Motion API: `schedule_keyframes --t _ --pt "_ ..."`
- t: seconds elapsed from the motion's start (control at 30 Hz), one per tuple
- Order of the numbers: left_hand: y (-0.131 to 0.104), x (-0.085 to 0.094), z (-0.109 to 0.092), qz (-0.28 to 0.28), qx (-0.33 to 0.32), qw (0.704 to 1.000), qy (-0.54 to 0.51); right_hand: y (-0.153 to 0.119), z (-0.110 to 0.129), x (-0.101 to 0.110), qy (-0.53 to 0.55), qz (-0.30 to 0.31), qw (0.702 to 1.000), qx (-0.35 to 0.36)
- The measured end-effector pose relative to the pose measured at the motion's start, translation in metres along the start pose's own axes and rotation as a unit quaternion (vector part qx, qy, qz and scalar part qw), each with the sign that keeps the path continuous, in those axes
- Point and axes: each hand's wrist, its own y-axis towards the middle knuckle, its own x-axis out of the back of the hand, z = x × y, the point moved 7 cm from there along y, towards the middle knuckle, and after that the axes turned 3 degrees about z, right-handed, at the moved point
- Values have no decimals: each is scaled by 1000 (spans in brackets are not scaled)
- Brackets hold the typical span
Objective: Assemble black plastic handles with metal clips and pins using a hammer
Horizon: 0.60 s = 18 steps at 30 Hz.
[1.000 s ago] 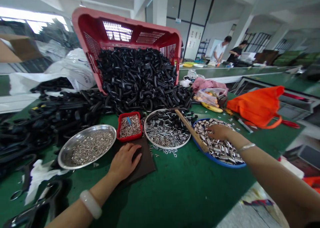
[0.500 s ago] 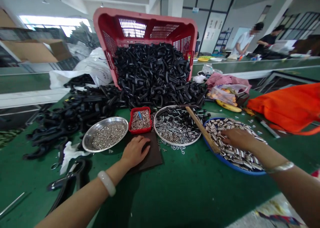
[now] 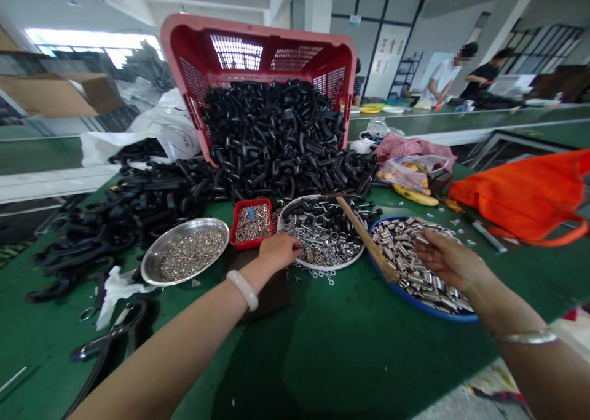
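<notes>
My right hand (image 3: 449,260) is raised just over the blue basin (image 3: 405,298), which is full of metal springs (image 3: 436,294). A spring (image 3: 421,239) shows between its thumb and fingers. My left hand (image 3: 279,251) is at the left edge of the round white plate (image 3: 318,265), fingers curled in and closed; what they pinch, if anything, is hidden. On that plate lie small metal rings, bolts and black-headed parts. Beneath my left wrist is a dark flat pad (image 3: 271,297). Just behind that hand stands a red box (image 3: 252,244) of small metal pins.
A metal dish (image 3: 184,277) of small parts sits left. Behind, a tipped red crate (image 3: 258,32) spills black plastic handles (image 3: 276,131). A wooden stick (image 3: 366,238) rests between plate and basin. An orange bag (image 3: 520,198) lies right, and two people work at a far bench.
My left hand has moved right, off the dark pad to the white plate, and its fingers have closed. My right hand has lifted from among the springs with one in its fingers.
</notes>
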Motion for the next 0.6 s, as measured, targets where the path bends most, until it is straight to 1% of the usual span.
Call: schedule_keyframes --t 0.1,0.13,0.2,0.27,0.33,0.37,0.4,0.43,0.5,0.53,0.57,0.6 --pt "8 0 -6 21 -36 999 24 -19 -1 -28 134 45 990 -19" --pt "9 1 -8 18 -46 998 26 -26 2 -38 157 53 986 -15" --pt "12 5 -8 -7 -37 999 4 -37 10 -61 191 69 979 -6" --pt "12 11 -5 -52 -2 997 -62 -44 15 -87 217 96 971 -6" --pt "5 13 -2 -85 36 979 -181 -47 17 -113 228 128 965 -13" --pt "0 12 -1 -86 55 959 -263 -47 17 -124 232 141 962 -16" --pt "-6 7 -2 -73 76 930 -353 -46 17 -135 236 150 960 -16" --pt "-14 1 -4 -50 95 889 -444 -45 17 -144 241 156 958 -16" --pt "-31 -11 -15 4 123 792 -598 -43 17 -160 250 165 954 -19" --pt "-39 -15 -22 21 125 747 -653 -42 17 -168 252 170 952 -21" --pt "-47 -17 -27 30 121 708 -695 -43 17 -176 250 177 952 -22" --pt "-53 -18 -31 30 116 679 -724 -43 18 -183 240 185 953 -20"
